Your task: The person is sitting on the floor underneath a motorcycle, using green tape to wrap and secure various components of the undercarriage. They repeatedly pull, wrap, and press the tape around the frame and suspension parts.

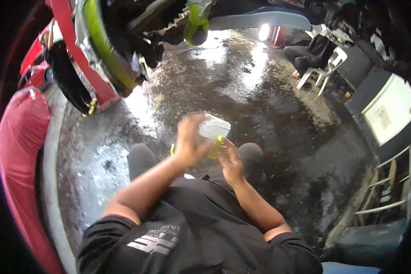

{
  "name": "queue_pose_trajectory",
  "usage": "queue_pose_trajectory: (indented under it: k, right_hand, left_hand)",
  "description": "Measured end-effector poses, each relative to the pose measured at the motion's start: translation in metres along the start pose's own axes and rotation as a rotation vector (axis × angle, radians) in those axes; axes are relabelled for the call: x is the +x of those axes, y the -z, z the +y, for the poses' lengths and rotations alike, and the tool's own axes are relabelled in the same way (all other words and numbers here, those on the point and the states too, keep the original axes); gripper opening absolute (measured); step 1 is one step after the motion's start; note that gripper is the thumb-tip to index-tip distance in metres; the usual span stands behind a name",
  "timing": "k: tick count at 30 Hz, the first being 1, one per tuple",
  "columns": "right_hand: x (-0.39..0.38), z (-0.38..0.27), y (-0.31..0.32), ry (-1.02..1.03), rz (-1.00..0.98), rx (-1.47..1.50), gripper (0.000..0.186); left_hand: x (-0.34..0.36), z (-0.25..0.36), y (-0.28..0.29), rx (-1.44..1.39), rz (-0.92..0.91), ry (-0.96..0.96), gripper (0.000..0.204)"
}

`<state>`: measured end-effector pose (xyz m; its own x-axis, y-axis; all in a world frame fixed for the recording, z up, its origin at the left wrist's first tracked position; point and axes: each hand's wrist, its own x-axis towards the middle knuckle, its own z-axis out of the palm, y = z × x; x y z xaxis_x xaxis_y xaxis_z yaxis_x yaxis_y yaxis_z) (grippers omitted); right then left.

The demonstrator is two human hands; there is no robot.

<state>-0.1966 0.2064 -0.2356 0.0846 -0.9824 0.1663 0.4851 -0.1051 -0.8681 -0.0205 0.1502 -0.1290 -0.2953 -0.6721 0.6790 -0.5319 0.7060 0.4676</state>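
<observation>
A pale grey-white block-shaped thing [215, 127] with a creased face is held above my lap by my left hand [191, 139], whose fingers wrap round its left side. Motion smears this hand a little. Just below the block, my right hand [230, 160] pinches a bright yellow-green strip [213, 153]. The strip runs between both hands, and its full shape is hidden behind the fingers. Another small yellow-green piece [172, 149] shows left of my left wrist.
Dark wet floor [278, 123] spreads out ahead. Vehicle parts with a yellow-green panel [98, 36] hang above. A red covered shape [23, 137] lies along the left. A person sits on a white chair [322, 71] at far right; another stands at far left. A metal rack [383, 205] stands right.
</observation>
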Motion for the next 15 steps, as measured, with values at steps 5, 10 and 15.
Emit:
queue_pose_trajectory:
  k: [5,10,15]
  right_hand:
    - [0.001,0.005,-0.023,-0.005,-0.07,-0.069,0.08]
    - [0.008,0.001,-0.018,0.126,-0.057,-0.168,0.073]
    - [0.016,-0.03,-0.009,0.136,0.099,-0.67,0.064]
  left_hand:
    - [-0.031,-0.019,-0.02,-0.182,-0.384,0.36,0.048]
    - [-0.014,-0.022,-0.026,-0.164,-0.294,0.498,0.022]
    - [-0.021,-0.02,-0.022,-0.204,-0.228,0.361,0.021]
